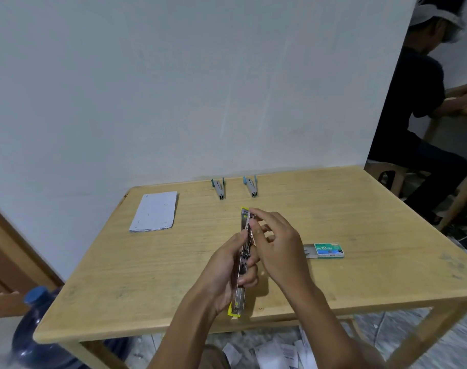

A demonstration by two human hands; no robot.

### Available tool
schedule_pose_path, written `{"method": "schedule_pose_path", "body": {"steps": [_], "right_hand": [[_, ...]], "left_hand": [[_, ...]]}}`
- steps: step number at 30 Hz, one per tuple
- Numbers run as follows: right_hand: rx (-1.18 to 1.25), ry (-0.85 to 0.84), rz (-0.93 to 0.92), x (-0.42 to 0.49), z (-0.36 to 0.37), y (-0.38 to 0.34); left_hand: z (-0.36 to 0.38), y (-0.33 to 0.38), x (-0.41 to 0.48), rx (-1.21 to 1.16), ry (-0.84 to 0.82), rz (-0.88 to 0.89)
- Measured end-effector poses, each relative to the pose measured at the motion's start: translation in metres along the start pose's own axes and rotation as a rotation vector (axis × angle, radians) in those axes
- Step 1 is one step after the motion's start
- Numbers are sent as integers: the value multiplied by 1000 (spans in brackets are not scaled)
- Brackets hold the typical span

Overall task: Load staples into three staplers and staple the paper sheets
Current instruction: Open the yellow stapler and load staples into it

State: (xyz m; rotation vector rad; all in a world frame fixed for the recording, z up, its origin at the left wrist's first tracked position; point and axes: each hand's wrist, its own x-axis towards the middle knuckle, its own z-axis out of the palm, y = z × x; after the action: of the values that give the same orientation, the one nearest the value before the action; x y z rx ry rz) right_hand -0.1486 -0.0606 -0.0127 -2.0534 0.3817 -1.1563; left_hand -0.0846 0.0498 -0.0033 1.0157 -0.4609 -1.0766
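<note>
A yellow stapler (pixel 243 225), swung fully open into one long strip, is held above the wooden table (pixel 360 222). My left hand (pixel 227 272) grips its middle and lower part. My right hand (pixel 273 246) has its fingertips pinched at the upper metal magazine; any staples there are too small to see. Two more staplers, a teal one (pixel 219 188) and a blue one (pixel 251 187), lie opened at the far edge. A green staple box (pixel 328 250) with its tray slid out lies to the right. A stack of paper sheets (pixel 154 214) lies at the far left.
A blue water jug (pixel 38 323) stands on the floor left of the table. Scattered papers (pixel 275 352) lie on the floor under the near edge. Another person (pixel 418 107) sits at a second table on the right. A wall runs right behind the table.
</note>
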Motion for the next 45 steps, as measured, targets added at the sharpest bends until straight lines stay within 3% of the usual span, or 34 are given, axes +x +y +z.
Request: {"method": "schedule_pose_path", "body": {"steps": [12, 22, 31, 37, 45], "right_hand": [[-123, 8, -123, 6, -7, -11], [-72, -18, -83, -10, -7, -14], [-25, -48, -188, -20, -8, -16], [121, -122, -55, -12, -9, -16], [115, -249, -81, -24, -6, -9]], "left_hand": [[5, 1, 2, -88, 84, 38], [9, -5, 4, -189, 176, 85], [0, 1, 2, -216, 307, 53], [1, 6, 1, -236, 317, 78], [3, 10, 1, -257, 337, 28]]}}
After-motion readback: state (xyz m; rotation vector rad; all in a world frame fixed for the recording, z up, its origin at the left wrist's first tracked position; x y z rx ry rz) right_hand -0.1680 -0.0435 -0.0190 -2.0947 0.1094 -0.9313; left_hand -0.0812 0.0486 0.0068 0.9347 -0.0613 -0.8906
